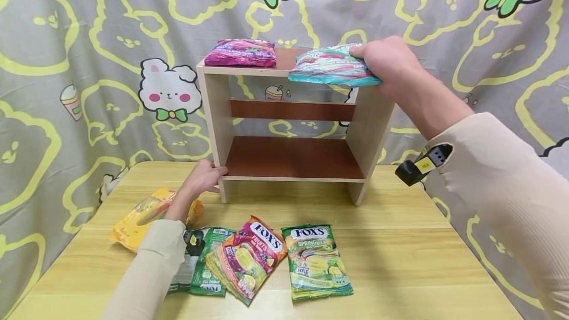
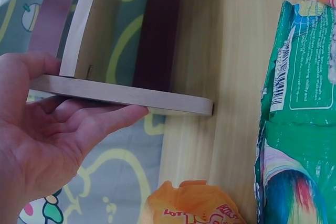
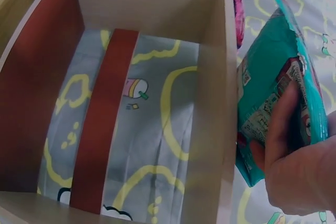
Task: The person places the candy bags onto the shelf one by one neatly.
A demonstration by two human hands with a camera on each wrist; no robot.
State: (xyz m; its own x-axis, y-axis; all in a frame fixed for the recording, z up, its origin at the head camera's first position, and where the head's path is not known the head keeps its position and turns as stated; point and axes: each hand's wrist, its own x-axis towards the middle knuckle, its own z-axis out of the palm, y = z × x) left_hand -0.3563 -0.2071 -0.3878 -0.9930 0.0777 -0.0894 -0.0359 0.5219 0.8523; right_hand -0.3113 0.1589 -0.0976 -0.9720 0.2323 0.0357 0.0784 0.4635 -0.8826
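My right hand [image 1: 393, 65] grips a teal candy bag [image 1: 333, 70] by its right end, at the front edge of the small wooden shelf's top. In the right wrist view the fingers lie under the teal bag [image 3: 268, 72], beside the shelf's top board [image 3: 227, 98]. My left hand [image 1: 202, 179] holds the left side panel of the shelf [image 1: 215, 127] low down, thumb on the inner side. The left wrist view shows its fingers along the panel's outer face [image 2: 131, 98]. A purple candy bag [image 1: 242, 53] lies on the top board, at the left.
On the table [image 1: 400, 260] in front lie a yellow bag [image 1: 142, 216], a green bag lying face down [image 1: 209, 270], a Fox's Fruits bag [image 1: 249, 258] and a Fox's Spring Tea bag [image 1: 315, 260]. A patterned curtain [image 1: 111, 23] hangs behind the shelf.
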